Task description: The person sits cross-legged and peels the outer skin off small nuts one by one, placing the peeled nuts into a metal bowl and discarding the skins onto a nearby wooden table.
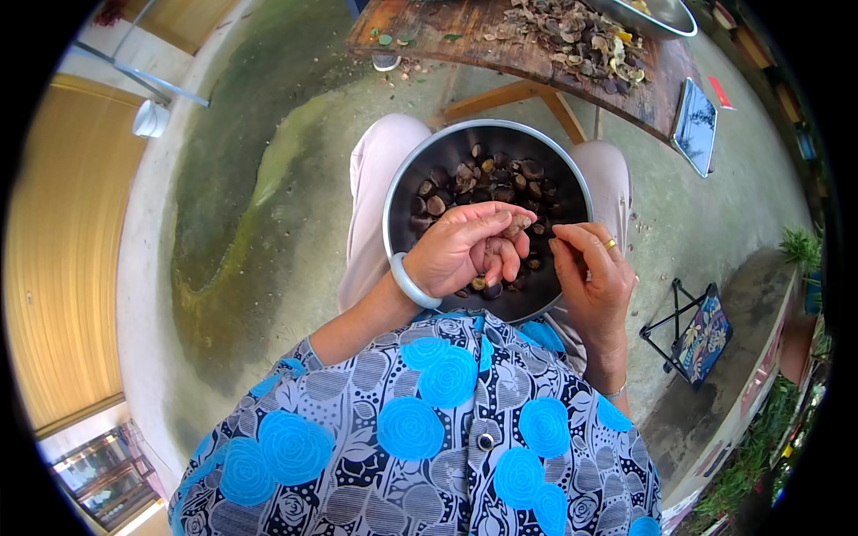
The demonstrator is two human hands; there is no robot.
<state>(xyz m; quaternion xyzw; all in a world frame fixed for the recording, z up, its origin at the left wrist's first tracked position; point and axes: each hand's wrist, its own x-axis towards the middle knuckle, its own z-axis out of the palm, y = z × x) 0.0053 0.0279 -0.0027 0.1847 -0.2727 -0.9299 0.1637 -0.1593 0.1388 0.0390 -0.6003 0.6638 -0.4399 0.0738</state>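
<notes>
A round metal bowl [395,181] with a shiny rim rests on my lap between my knees. Dark brown chestnuts [504,193], some with paler patches, lie inside it. Above the bowl, my left hand [462,244] holds a brownish chestnut [517,226] between thumb and fingertips, its surface rough and pinkish brown. My right hand [593,268] hovers at the bowl's right side, apart from the left, with thumb and forefinger nearly together; whether something small is between them cannot be told.
Ahead stands a wooden table [462,30] bearing a pile of peelings [590,50], another metal bowl [660,27] and a tablet-like device [696,127] at its right edge. A folding stool [700,335] is on the floor at right. A white bucket [151,119] sits at the left wall.
</notes>
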